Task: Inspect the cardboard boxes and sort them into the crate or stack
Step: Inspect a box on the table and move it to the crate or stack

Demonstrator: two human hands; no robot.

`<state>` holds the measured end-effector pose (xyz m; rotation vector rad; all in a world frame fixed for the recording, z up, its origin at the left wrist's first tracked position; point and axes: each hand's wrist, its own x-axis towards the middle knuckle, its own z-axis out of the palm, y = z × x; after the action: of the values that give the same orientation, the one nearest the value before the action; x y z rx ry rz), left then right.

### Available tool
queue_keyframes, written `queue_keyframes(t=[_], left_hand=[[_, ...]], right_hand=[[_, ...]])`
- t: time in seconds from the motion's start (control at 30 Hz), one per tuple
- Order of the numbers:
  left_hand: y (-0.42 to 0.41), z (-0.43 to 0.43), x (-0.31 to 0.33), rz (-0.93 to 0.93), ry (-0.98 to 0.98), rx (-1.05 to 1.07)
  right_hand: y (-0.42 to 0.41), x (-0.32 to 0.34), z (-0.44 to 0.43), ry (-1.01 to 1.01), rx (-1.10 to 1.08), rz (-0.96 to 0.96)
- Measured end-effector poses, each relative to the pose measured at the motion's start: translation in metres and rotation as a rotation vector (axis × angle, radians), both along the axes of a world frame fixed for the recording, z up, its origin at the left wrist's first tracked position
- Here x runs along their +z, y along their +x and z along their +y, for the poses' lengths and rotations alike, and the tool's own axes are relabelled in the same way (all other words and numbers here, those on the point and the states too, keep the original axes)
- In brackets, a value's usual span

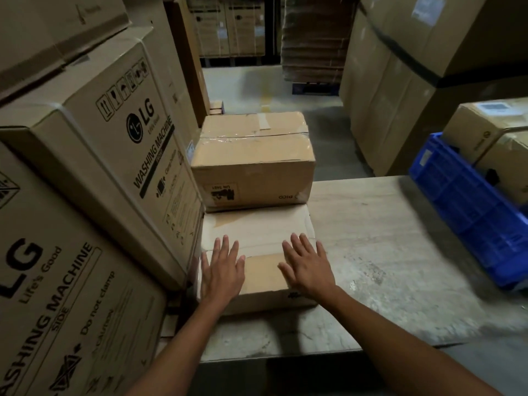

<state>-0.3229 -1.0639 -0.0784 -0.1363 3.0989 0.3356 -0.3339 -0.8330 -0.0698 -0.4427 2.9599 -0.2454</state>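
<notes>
Two flat hands, fingers straight and spread, rest on the near cardboard box (pixel 263 270) on the table (pixel 385 252): left hand (pixel 221 270) at 9 o'clock, right hand (pixel 307 267) at 3. Second box (pixel 251 155) at 12 o'clock; blue crate (pixel 463 201) at 2 o'clock.

Tan cardboard boxes (pixel 253 167) with black print, a blue crate (pixel 468 212), a mottled grey table (pixel 385 252).

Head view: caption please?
The left hand and right hand lie flat on the near cardboard box; blue crate stands at right.
</notes>
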Motion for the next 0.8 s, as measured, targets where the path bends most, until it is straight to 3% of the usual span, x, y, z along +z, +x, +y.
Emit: queue_keyframes(t=[0.2,0.37,0.57,0.8], left_hand=[[0.000,0.000,0.004,-0.010,-0.015,-0.090],[0.004,0.037,0.016,0.209,0.098,-0.333],[0.023,0.164,0.054,0.394,0.294,-0.572],[0.080,0.341,0.090,0.441,0.387,-0.803]], right_hand=[[0.003,0.011,0.003,-0.025,-0.009,-0.044],[0.042,0.023,0.037,-0.221,-0.202,0.039],[0.099,0.045,0.133,-0.358,-0.397,0.270],[0.190,0.079,0.277,-0.355,-0.575,0.529]])
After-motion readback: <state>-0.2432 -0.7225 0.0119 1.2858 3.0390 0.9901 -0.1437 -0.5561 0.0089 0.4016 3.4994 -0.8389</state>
